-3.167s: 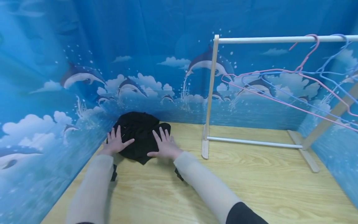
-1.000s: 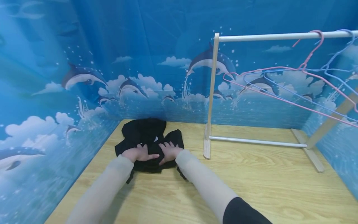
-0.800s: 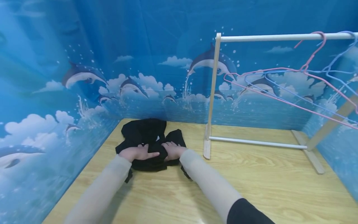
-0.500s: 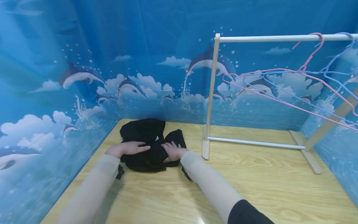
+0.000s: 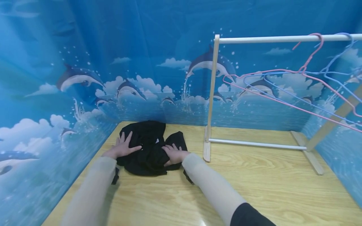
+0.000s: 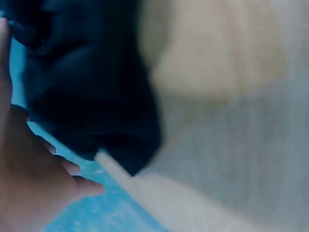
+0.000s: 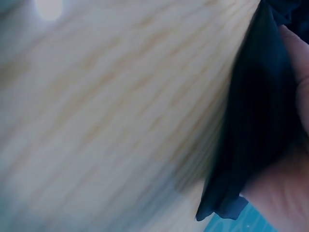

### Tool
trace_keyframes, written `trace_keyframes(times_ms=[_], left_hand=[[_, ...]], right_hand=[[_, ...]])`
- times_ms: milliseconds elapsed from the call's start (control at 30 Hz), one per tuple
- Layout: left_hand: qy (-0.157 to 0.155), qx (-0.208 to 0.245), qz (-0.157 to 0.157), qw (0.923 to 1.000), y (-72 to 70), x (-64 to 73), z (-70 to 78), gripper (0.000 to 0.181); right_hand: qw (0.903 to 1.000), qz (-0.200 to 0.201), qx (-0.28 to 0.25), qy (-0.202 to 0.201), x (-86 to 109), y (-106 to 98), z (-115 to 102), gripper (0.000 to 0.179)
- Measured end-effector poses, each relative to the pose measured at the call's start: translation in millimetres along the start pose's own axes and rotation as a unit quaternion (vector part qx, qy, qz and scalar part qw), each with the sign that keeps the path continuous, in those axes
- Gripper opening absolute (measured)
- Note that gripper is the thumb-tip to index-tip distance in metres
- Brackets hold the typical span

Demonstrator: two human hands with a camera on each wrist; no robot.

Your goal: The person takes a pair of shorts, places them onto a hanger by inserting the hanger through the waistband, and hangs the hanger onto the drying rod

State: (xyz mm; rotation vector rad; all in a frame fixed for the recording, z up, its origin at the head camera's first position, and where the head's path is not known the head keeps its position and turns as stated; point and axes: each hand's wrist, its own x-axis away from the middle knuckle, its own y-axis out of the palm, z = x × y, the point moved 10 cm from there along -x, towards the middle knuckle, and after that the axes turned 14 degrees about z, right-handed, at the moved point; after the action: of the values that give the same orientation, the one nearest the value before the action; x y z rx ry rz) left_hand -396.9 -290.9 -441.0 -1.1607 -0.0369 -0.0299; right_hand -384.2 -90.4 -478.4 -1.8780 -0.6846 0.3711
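A crumpled black garment (image 5: 147, 158) lies on the wooden tabletop in the back left corner, with a small white label showing near its middle. My left hand (image 5: 123, 147) is over its left side, fingers spread and straight. In the left wrist view that hand (image 6: 38, 179) appears beside the dark cloth (image 6: 91, 82). At the garment's right part, my right hand (image 5: 173, 154) holds a fold, its thumb partly covered by cloth. The right wrist view has the black cloth (image 7: 260, 111) between the thumb and fingers of the right hand (image 7: 285, 188).
A clothes rack (image 5: 211, 94) with wooden legs and a white top bar stands to the right. On it hang a pink hanger (image 5: 304, 71) and blue hangers (image 5: 328, 73). A blue dolphin-print curtain (image 5: 169, 62) encloses the table (image 5: 254, 188) at the back and sides.
My left hand has let go of the cloth's middle, moved left and spread its fingers. The garment was drawn nearer and right earlier; my right hand stays at its right side.
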Motion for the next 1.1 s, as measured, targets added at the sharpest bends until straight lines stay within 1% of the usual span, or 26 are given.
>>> trace_keyframes(times_ms=[67,133,200,267,367,433,533,700,767,1000,1100], left_hand=[[-0.014,0.013,-0.018,0.9997,9.7,-0.1,-7.6,0.11],[-0.016,0.027,-0.026,0.9992,16.6,-1.6,-10.3,0.113],[-0.011,0.032,-0.03,0.999,21.4,-4.1,-9.9,0.115],[0.001,0.025,-0.032,0.9992,24.4,-6.1,-6.7,0.115],[0.017,0.01,-0.041,0.999,29.8,-6.9,-0.6,0.11],[0.025,-0.002,-0.041,0.9989,32.4,-6.2,2.4,0.106],[0.034,-0.017,-0.03,0.9988,32.8,-4.2,5.4,0.099],[0.056,-0.017,-0.007,0.9983,30.2,1.4,9.8,0.091],[0.066,-0.017,-0.001,0.9976,30.4,2.9,12.8,0.087],[0.113,-0.043,0.04,0.9919,27.4,1.5,33.6,0.068],[0.125,-0.045,0.057,0.9895,27.2,0.7,40.1,0.062]], right_hand=[[1.0,0.0,-0.001,-0.003,0.1,0.2,-0.8,0.084],[1.0,0.002,-0.006,-0.006,0.2,-0.3,-1.3,0.084],[0.9999,0.001,-0.014,-0.007,0.5,-0.7,-1.7,0.084],[0.9998,0.002,-0.02,-0.009,0.8,-0.8,-2.1,0.084],[0.9998,0.003,-0.019,-0.006,1.0,0.1,-1.0,0.084],[0.9999,0.004,-0.015,-0.005,0.8,1.1,0.2,0.084],[0.9999,0.008,-0.006,-0.008,0.5,0.7,0.6,0.083],[0.9992,0.023,0.011,-0.03,0.7,-2.3,-4.3,0.077],[0.999,0.025,0.018,-0.034,1.0,-2.4,-5.6,0.074],[0.9983,0.033,0.042,-0.023,-0.4,-3.8,-3.7,0.06],[0.997,0.046,0.045,-0.043,-1.8,-7.0,-7.3,0.055]])
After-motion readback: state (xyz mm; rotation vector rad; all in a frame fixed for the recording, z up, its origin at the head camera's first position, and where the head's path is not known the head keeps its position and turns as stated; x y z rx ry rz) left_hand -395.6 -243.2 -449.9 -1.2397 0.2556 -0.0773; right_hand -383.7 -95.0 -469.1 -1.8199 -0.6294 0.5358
